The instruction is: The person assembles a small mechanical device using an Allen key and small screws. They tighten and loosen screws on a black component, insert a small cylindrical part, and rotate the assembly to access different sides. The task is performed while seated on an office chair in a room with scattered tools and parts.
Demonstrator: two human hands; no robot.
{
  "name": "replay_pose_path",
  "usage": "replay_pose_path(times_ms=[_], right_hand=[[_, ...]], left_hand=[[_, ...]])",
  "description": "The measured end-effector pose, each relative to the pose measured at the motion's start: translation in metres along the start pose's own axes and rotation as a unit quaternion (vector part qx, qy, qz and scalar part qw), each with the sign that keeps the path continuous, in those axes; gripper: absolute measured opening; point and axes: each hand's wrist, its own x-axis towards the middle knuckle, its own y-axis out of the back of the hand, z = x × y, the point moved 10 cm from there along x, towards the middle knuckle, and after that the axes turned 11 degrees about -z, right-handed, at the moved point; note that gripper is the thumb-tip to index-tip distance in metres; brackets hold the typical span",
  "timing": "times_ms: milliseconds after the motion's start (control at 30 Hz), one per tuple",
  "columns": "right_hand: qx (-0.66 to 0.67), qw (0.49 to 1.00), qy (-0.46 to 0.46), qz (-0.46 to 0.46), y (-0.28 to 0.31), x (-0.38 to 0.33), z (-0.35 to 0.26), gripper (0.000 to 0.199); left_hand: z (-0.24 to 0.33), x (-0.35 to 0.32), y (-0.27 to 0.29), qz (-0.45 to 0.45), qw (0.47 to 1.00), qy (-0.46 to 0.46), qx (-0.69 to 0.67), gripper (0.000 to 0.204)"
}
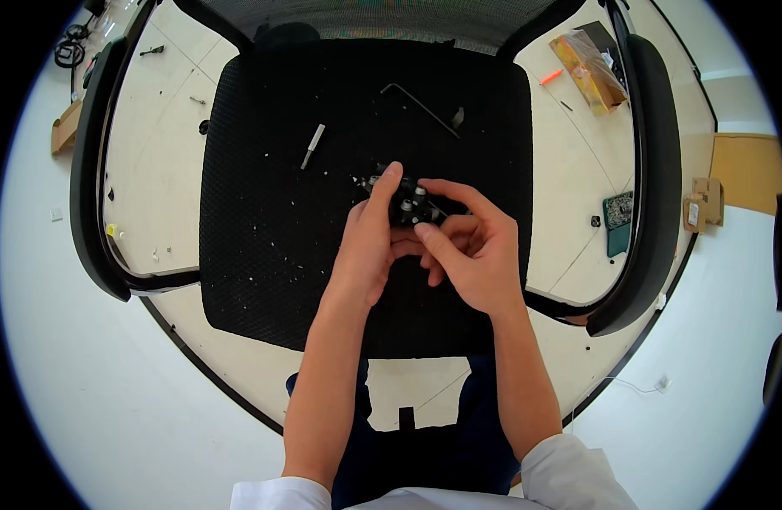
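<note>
Between my two hands, over the black chair seat, is a small black mechanical part with several silver bolt heads or posts on it. My left hand grips it from the left, thumb up along its side and fingers curled beneath. From the right, the thumb and index finger of my right hand close on its edge, the other fingers bent. The part's underside is hidden by my fingers. On the seat beyond lie an L-shaped hex key and, to the left, a bit with a white sleeve.
Chair armrests rise at the left and right. White crumbs dot the seat. On the floor at the right are a yellow-orange package, an orange stick, a green phone case and a small cardboard box.
</note>
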Motion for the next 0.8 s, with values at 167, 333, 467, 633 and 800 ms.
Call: replay_pose_path(times_ms=[167, 333, 467, 633, 800], right_hand=[[-0.024, 0.999, 0.021, 0.023, 0.004, 0.003, 0.004, 0.02], [-0.033, 0.994, 0.094, 0.054, 0.003, 0.003, -0.001, 0.012], [-0.092, 0.986, 0.1, 0.101, 0.008, -0.003, -0.006, 0.011], [-0.033, 0.992, 0.073, 0.096, 0.01, -0.004, 0.002, 0.011], [0.008, 0.998, 0.042, 0.038, 0.006, 0.002, 0.002, 0.01]], left_hand=[[-0.007, 0.005, -0.004, -0.008, 1.0, -0.002, -0.018, 0.048], [-0.014, 0.005, -0.001, 0.005, 0.999, 0.008, -0.032, 0.052], [-0.013, 0.001, -0.008, 0.024, 0.999, -0.006, 0.02, 0.06], [-0.011, -0.002, -0.01, 0.015, 0.997, -0.01, 0.068, 0.059], [-0.019, -0.002, -0.008, 0.008, 0.999, 0.045, -0.011, 0.064]])
